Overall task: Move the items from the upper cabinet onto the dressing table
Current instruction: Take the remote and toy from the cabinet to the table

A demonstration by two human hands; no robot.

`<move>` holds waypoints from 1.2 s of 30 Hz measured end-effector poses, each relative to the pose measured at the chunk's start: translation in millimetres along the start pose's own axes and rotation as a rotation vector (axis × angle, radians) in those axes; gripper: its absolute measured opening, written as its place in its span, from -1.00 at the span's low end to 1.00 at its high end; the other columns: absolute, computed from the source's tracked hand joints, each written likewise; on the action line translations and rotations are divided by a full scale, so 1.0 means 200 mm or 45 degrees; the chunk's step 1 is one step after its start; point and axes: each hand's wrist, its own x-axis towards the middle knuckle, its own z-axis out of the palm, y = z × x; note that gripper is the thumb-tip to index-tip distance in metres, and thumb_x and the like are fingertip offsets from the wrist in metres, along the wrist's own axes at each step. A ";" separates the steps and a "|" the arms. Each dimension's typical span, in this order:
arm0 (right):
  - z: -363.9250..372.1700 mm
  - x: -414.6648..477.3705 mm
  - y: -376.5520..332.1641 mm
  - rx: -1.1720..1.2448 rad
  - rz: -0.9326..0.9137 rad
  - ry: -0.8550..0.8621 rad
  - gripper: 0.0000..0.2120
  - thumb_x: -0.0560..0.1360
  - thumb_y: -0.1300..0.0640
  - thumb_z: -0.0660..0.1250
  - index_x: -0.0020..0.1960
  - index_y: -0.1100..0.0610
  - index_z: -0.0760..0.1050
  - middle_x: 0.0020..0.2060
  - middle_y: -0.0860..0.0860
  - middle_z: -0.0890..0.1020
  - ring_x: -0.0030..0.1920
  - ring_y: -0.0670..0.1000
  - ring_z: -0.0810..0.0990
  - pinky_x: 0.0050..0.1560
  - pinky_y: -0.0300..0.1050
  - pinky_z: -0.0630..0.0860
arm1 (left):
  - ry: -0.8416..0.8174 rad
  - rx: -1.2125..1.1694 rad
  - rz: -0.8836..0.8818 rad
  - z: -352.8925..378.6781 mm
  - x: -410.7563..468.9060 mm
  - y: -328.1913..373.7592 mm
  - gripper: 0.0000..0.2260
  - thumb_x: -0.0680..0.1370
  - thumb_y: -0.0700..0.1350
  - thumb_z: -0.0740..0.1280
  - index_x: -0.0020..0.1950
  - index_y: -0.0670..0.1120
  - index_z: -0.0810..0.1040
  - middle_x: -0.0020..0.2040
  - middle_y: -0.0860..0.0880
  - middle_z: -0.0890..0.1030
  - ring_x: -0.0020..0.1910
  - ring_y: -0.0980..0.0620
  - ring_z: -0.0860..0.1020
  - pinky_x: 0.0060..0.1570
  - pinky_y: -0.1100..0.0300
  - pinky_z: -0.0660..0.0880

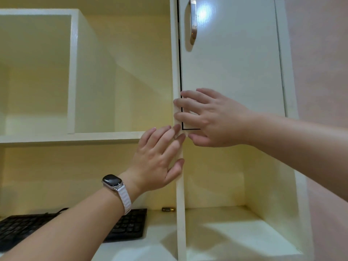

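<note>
The upper cabinet door [231, 59] is white with a metal handle [193, 19] near the top, and it looks shut. My right hand [212, 117] lies flat against the door's lower left corner, fingers spread, holding nothing. My left hand [160, 159], with a watch on its wrist, rests with its fingers on the vertical divider [181, 213] just below that corner, also holding nothing. The inside of the cabinet is hidden behind the door.
Open cream shelves [75, 137] fill the left. A black keyboard [130, 227] and a small battery [168, 209] lie on the lower surface. An open compartment [235, 232] sits under the cabinet door. A pink wall [323, 72] is on the right.
</note>
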 end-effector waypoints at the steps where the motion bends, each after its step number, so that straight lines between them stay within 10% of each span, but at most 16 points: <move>1: 0.02 0.00 0.01 0.018 -0.002 0.017 -0.53 0.52 -0.15 0.15 0.29 0.10 0.47 0.38 0.13 0.45 0.44 0.20 0.33 0.41 0.16 0.26 | 0.034 0.005 0.007 0.03 0.00 0.00 -0.53 0.52 0.09 0.18 0.34 -0.12 0.46 0.38 -0.14 0.49 0.33 -0.14 0.43 0.33 -0.12 0.28; 18: -0.10 0.08 0.09 -0.141 -0.334 0.107 -0.77 0.50 -0.06 0.22 -0.06 0.08 0.52 -0.07 0.11 0.56 0.10 0.21 0.52 0.37 0.16 0.32 | 0.128 0.031 0.053 0.09 -0.01 -0.02 -0.54 0.54 0.12 0.13 0.34 -0.12 0.43 0.42 -0.10 0.38 0.33 -0.14 0.40 0.34 -0.09 0.20; 36: -0.50 -0.18 0.07 -0.128 -0.126 0.206 -0.71 0.47 -0.01 0.22 0.00 0.17 0.57 -0.01 0.13 0.56 0.09 0.19 0.50 0.32 0.19 0.35 | -0.189 0.103 -0.040 -0.06 0.00 0.04 -0.52 0.55 0.09 0.19 0.34 -0.17 0.52 0.40 -0.18 0.46 0.33 -0.21 0.43 0.32 -0.22 0.28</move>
